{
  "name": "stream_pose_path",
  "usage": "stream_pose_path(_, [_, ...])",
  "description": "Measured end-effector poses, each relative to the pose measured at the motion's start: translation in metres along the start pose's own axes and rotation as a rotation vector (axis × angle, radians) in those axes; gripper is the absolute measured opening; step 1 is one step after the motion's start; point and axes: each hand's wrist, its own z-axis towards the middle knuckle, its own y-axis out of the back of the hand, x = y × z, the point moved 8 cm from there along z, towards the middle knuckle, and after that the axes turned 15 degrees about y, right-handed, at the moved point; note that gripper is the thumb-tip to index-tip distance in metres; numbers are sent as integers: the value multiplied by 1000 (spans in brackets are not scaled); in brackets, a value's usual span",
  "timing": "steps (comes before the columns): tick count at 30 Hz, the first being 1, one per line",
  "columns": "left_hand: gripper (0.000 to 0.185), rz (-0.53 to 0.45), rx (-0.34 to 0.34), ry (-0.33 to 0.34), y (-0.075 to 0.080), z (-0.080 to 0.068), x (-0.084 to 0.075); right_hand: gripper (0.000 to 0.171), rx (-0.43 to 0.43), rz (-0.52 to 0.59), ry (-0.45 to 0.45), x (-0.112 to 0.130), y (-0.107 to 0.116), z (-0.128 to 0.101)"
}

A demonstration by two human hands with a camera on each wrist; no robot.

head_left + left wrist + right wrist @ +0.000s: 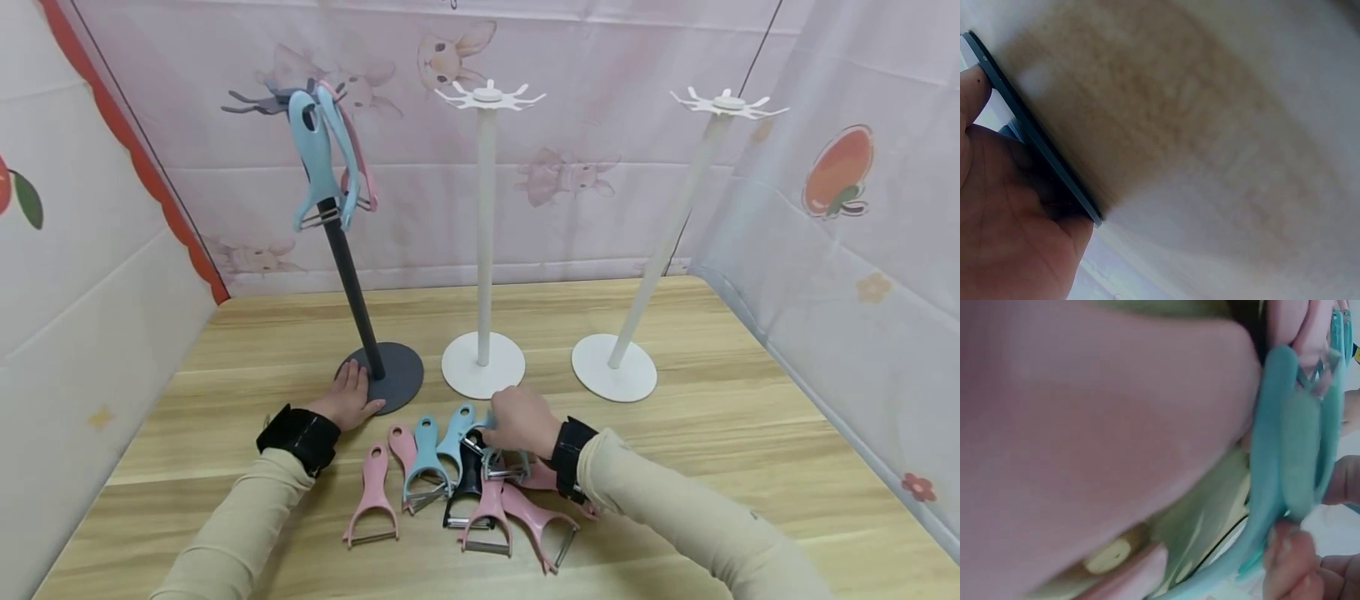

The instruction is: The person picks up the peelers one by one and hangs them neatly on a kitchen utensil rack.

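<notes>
The left hand (345,403) lies with fingers extended on the round base (403,375) of the dark stand (351,279), at left on the counter (277,342). The right hand (520,421), near the middle, grips a light-blue peeler (1267,444) at the far edge of a loose pile. Around it lie pink peelers (491,498), two blue peelers (426,442) and a black peeler (471,473) (several overlap, their blades toward the near side). From the dark stand's top hang two more blue peelers (315,150) and a pink one (362,158). Two white stands, one in the middle (486,233) and one at right (660,237), rise farther back. Beyond hangs a pale curtain (600,225) printed with rabbits.
</notes>
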Motion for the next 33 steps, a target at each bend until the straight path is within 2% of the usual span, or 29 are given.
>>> stream_pose_path(5, [67, -22, 27, 9, 0, 2, 2, 46, -28, -48, 55, 7, 3, -1])
stream_pose_path(8, [70, -46, 61, 25, -7, 9, 8, 42, -25, -23, 60, 7, 5, -1])
stream_pose_path(10, [77, -75, 37, -6, -15, 18, 14, 36, -21, -11, 51, 6, 6, -2])
stream_pose_path(13, [80, -76, 38, -3, -19, 21, 17, 25, -10, 27, 36, 2, 5, -3])
stream_pose_path(16, [75, -53, 25, -1, -14, 15, 12, 18, -10, 68, 25, -1, 4, -5])
stream_pose_path(17, [70, -28, 51, 29, -10, 10, 8, 17, -12, 81, 27, -2, 4, -5])
stream_pose_path(18, [68, -17, 47, 28, -8, 8, 6, 16, -16, 87, 29, -2, 4, -6])
stream_pose_path(25, [67, -13, 48, 20, -7, 6, 5, 12, -68, 141, 51, -1, 15, -9])
stream_pose_path(29, [67, -10, 45, 19, -7, 6, 5, 10, -132, 196, 71, 2, 25, -6])
stream_pose_path(33, [66, -15, 48, 22, -7, 7, 5, 12, -283, 197, 121, 10, 48, 1])
